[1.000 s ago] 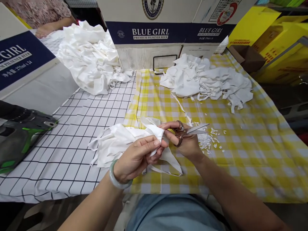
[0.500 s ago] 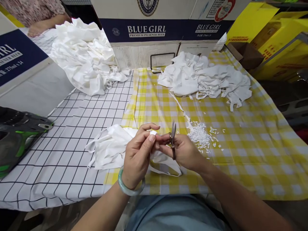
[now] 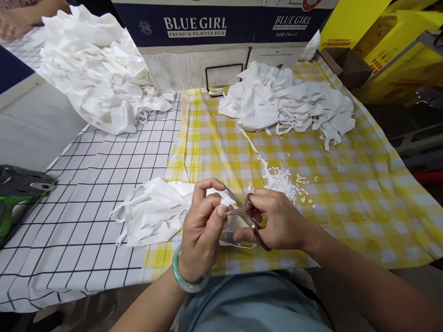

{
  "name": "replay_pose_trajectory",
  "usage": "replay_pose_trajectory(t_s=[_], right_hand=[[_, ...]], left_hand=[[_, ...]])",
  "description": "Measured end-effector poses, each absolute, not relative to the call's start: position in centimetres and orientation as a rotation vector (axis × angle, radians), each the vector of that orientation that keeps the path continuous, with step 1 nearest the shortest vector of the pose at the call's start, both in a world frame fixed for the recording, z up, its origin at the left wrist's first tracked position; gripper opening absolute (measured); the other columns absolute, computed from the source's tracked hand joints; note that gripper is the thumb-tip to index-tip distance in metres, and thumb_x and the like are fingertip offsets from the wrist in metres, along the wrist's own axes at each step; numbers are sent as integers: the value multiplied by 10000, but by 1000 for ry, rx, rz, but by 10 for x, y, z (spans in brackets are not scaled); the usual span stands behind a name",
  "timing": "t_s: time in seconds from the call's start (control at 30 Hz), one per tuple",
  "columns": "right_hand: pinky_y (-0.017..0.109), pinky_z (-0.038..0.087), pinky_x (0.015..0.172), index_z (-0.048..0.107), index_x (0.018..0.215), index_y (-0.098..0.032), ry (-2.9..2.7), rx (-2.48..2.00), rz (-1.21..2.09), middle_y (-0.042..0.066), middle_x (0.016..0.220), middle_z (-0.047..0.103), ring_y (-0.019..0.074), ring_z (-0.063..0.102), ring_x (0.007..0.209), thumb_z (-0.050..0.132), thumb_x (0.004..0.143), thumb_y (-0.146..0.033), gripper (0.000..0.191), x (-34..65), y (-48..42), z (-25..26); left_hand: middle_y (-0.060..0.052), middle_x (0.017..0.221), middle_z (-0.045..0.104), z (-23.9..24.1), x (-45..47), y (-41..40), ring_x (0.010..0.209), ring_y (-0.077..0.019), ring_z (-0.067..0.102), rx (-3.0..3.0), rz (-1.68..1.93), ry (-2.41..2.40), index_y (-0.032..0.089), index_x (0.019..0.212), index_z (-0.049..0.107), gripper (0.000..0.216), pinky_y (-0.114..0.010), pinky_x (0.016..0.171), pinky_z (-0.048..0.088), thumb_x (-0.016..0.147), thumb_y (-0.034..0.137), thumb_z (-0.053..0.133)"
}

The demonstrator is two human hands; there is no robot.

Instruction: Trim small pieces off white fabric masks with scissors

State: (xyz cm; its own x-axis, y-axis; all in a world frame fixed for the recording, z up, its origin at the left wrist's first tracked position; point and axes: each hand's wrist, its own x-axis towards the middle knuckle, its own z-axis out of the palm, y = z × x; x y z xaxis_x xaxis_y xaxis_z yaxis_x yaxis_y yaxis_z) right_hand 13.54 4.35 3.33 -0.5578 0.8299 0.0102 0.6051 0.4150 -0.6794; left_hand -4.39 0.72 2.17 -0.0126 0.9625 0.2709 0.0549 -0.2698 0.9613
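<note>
In the head view my left hand (image 3: pixel 204 226), with a green bangle (image 3: pixel 185 276) at the wrist, pinches a small end of white fabric between thumb and fingers. My right hand (image 3: pixel 277 219) grips a pair of scissors (image 3: pixel 249 213) by the handles. Their blades stand apart, pointing left, one on each side of the pinched end. Beneath and left of my hands lies a white fabric piece with straps (image 3: pixel 152 212); whether the pinched end belongs to it is hidden by my fingers. Small white clippings (image 3: pixel 282 184) are heaped beyond my right hand.
White cloth pieces are piled at the back left (image 3: pixel 97 74) and the back right (image 3: pixel 287 101). Behind them stands a printed cardboard box (image 3: pixel 194 69). A green-black tool (image 3: pixel 20 189) rests at the left edge. Another person's hand (image 3: pixel 10 23) shows at top left.
The scissors have turned in my right hand from upright and closed to pointing left with blades apart around the pinched fabric. The camera view has shifted slightly.
</note>
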Motion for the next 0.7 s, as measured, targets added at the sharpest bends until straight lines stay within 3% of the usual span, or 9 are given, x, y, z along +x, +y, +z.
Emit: replay_pose_trajectory(t_s=[0.17, 0.7], right_hand=[[240, 269, 520, 467, 574, -187, -2331, -1235, 879, -35, 534, 482, 94, 405, 513, 731, 705, -618, 522, 135, 44, 35], [219, 257, 493, 453, 539, -174, -2274, -1240, 926, -57, 485, 431, 61, 352, 463, 770, 670, -555, 512, 130, 43, 38]], left_hand=[[-56, 784, 517, 19, -43, 7, 1094, -233, 450, 1496, 1424, 1063, 207, 775, 597, 234, -385, 931, 408, 973, 210, 471], [-48, 719, 536, 16, -43, 8, 1108, -244, 449, 1580, 1395, 1042, 219, 837, 637, 224, -419, 938, 393, 976, 203, 461]])
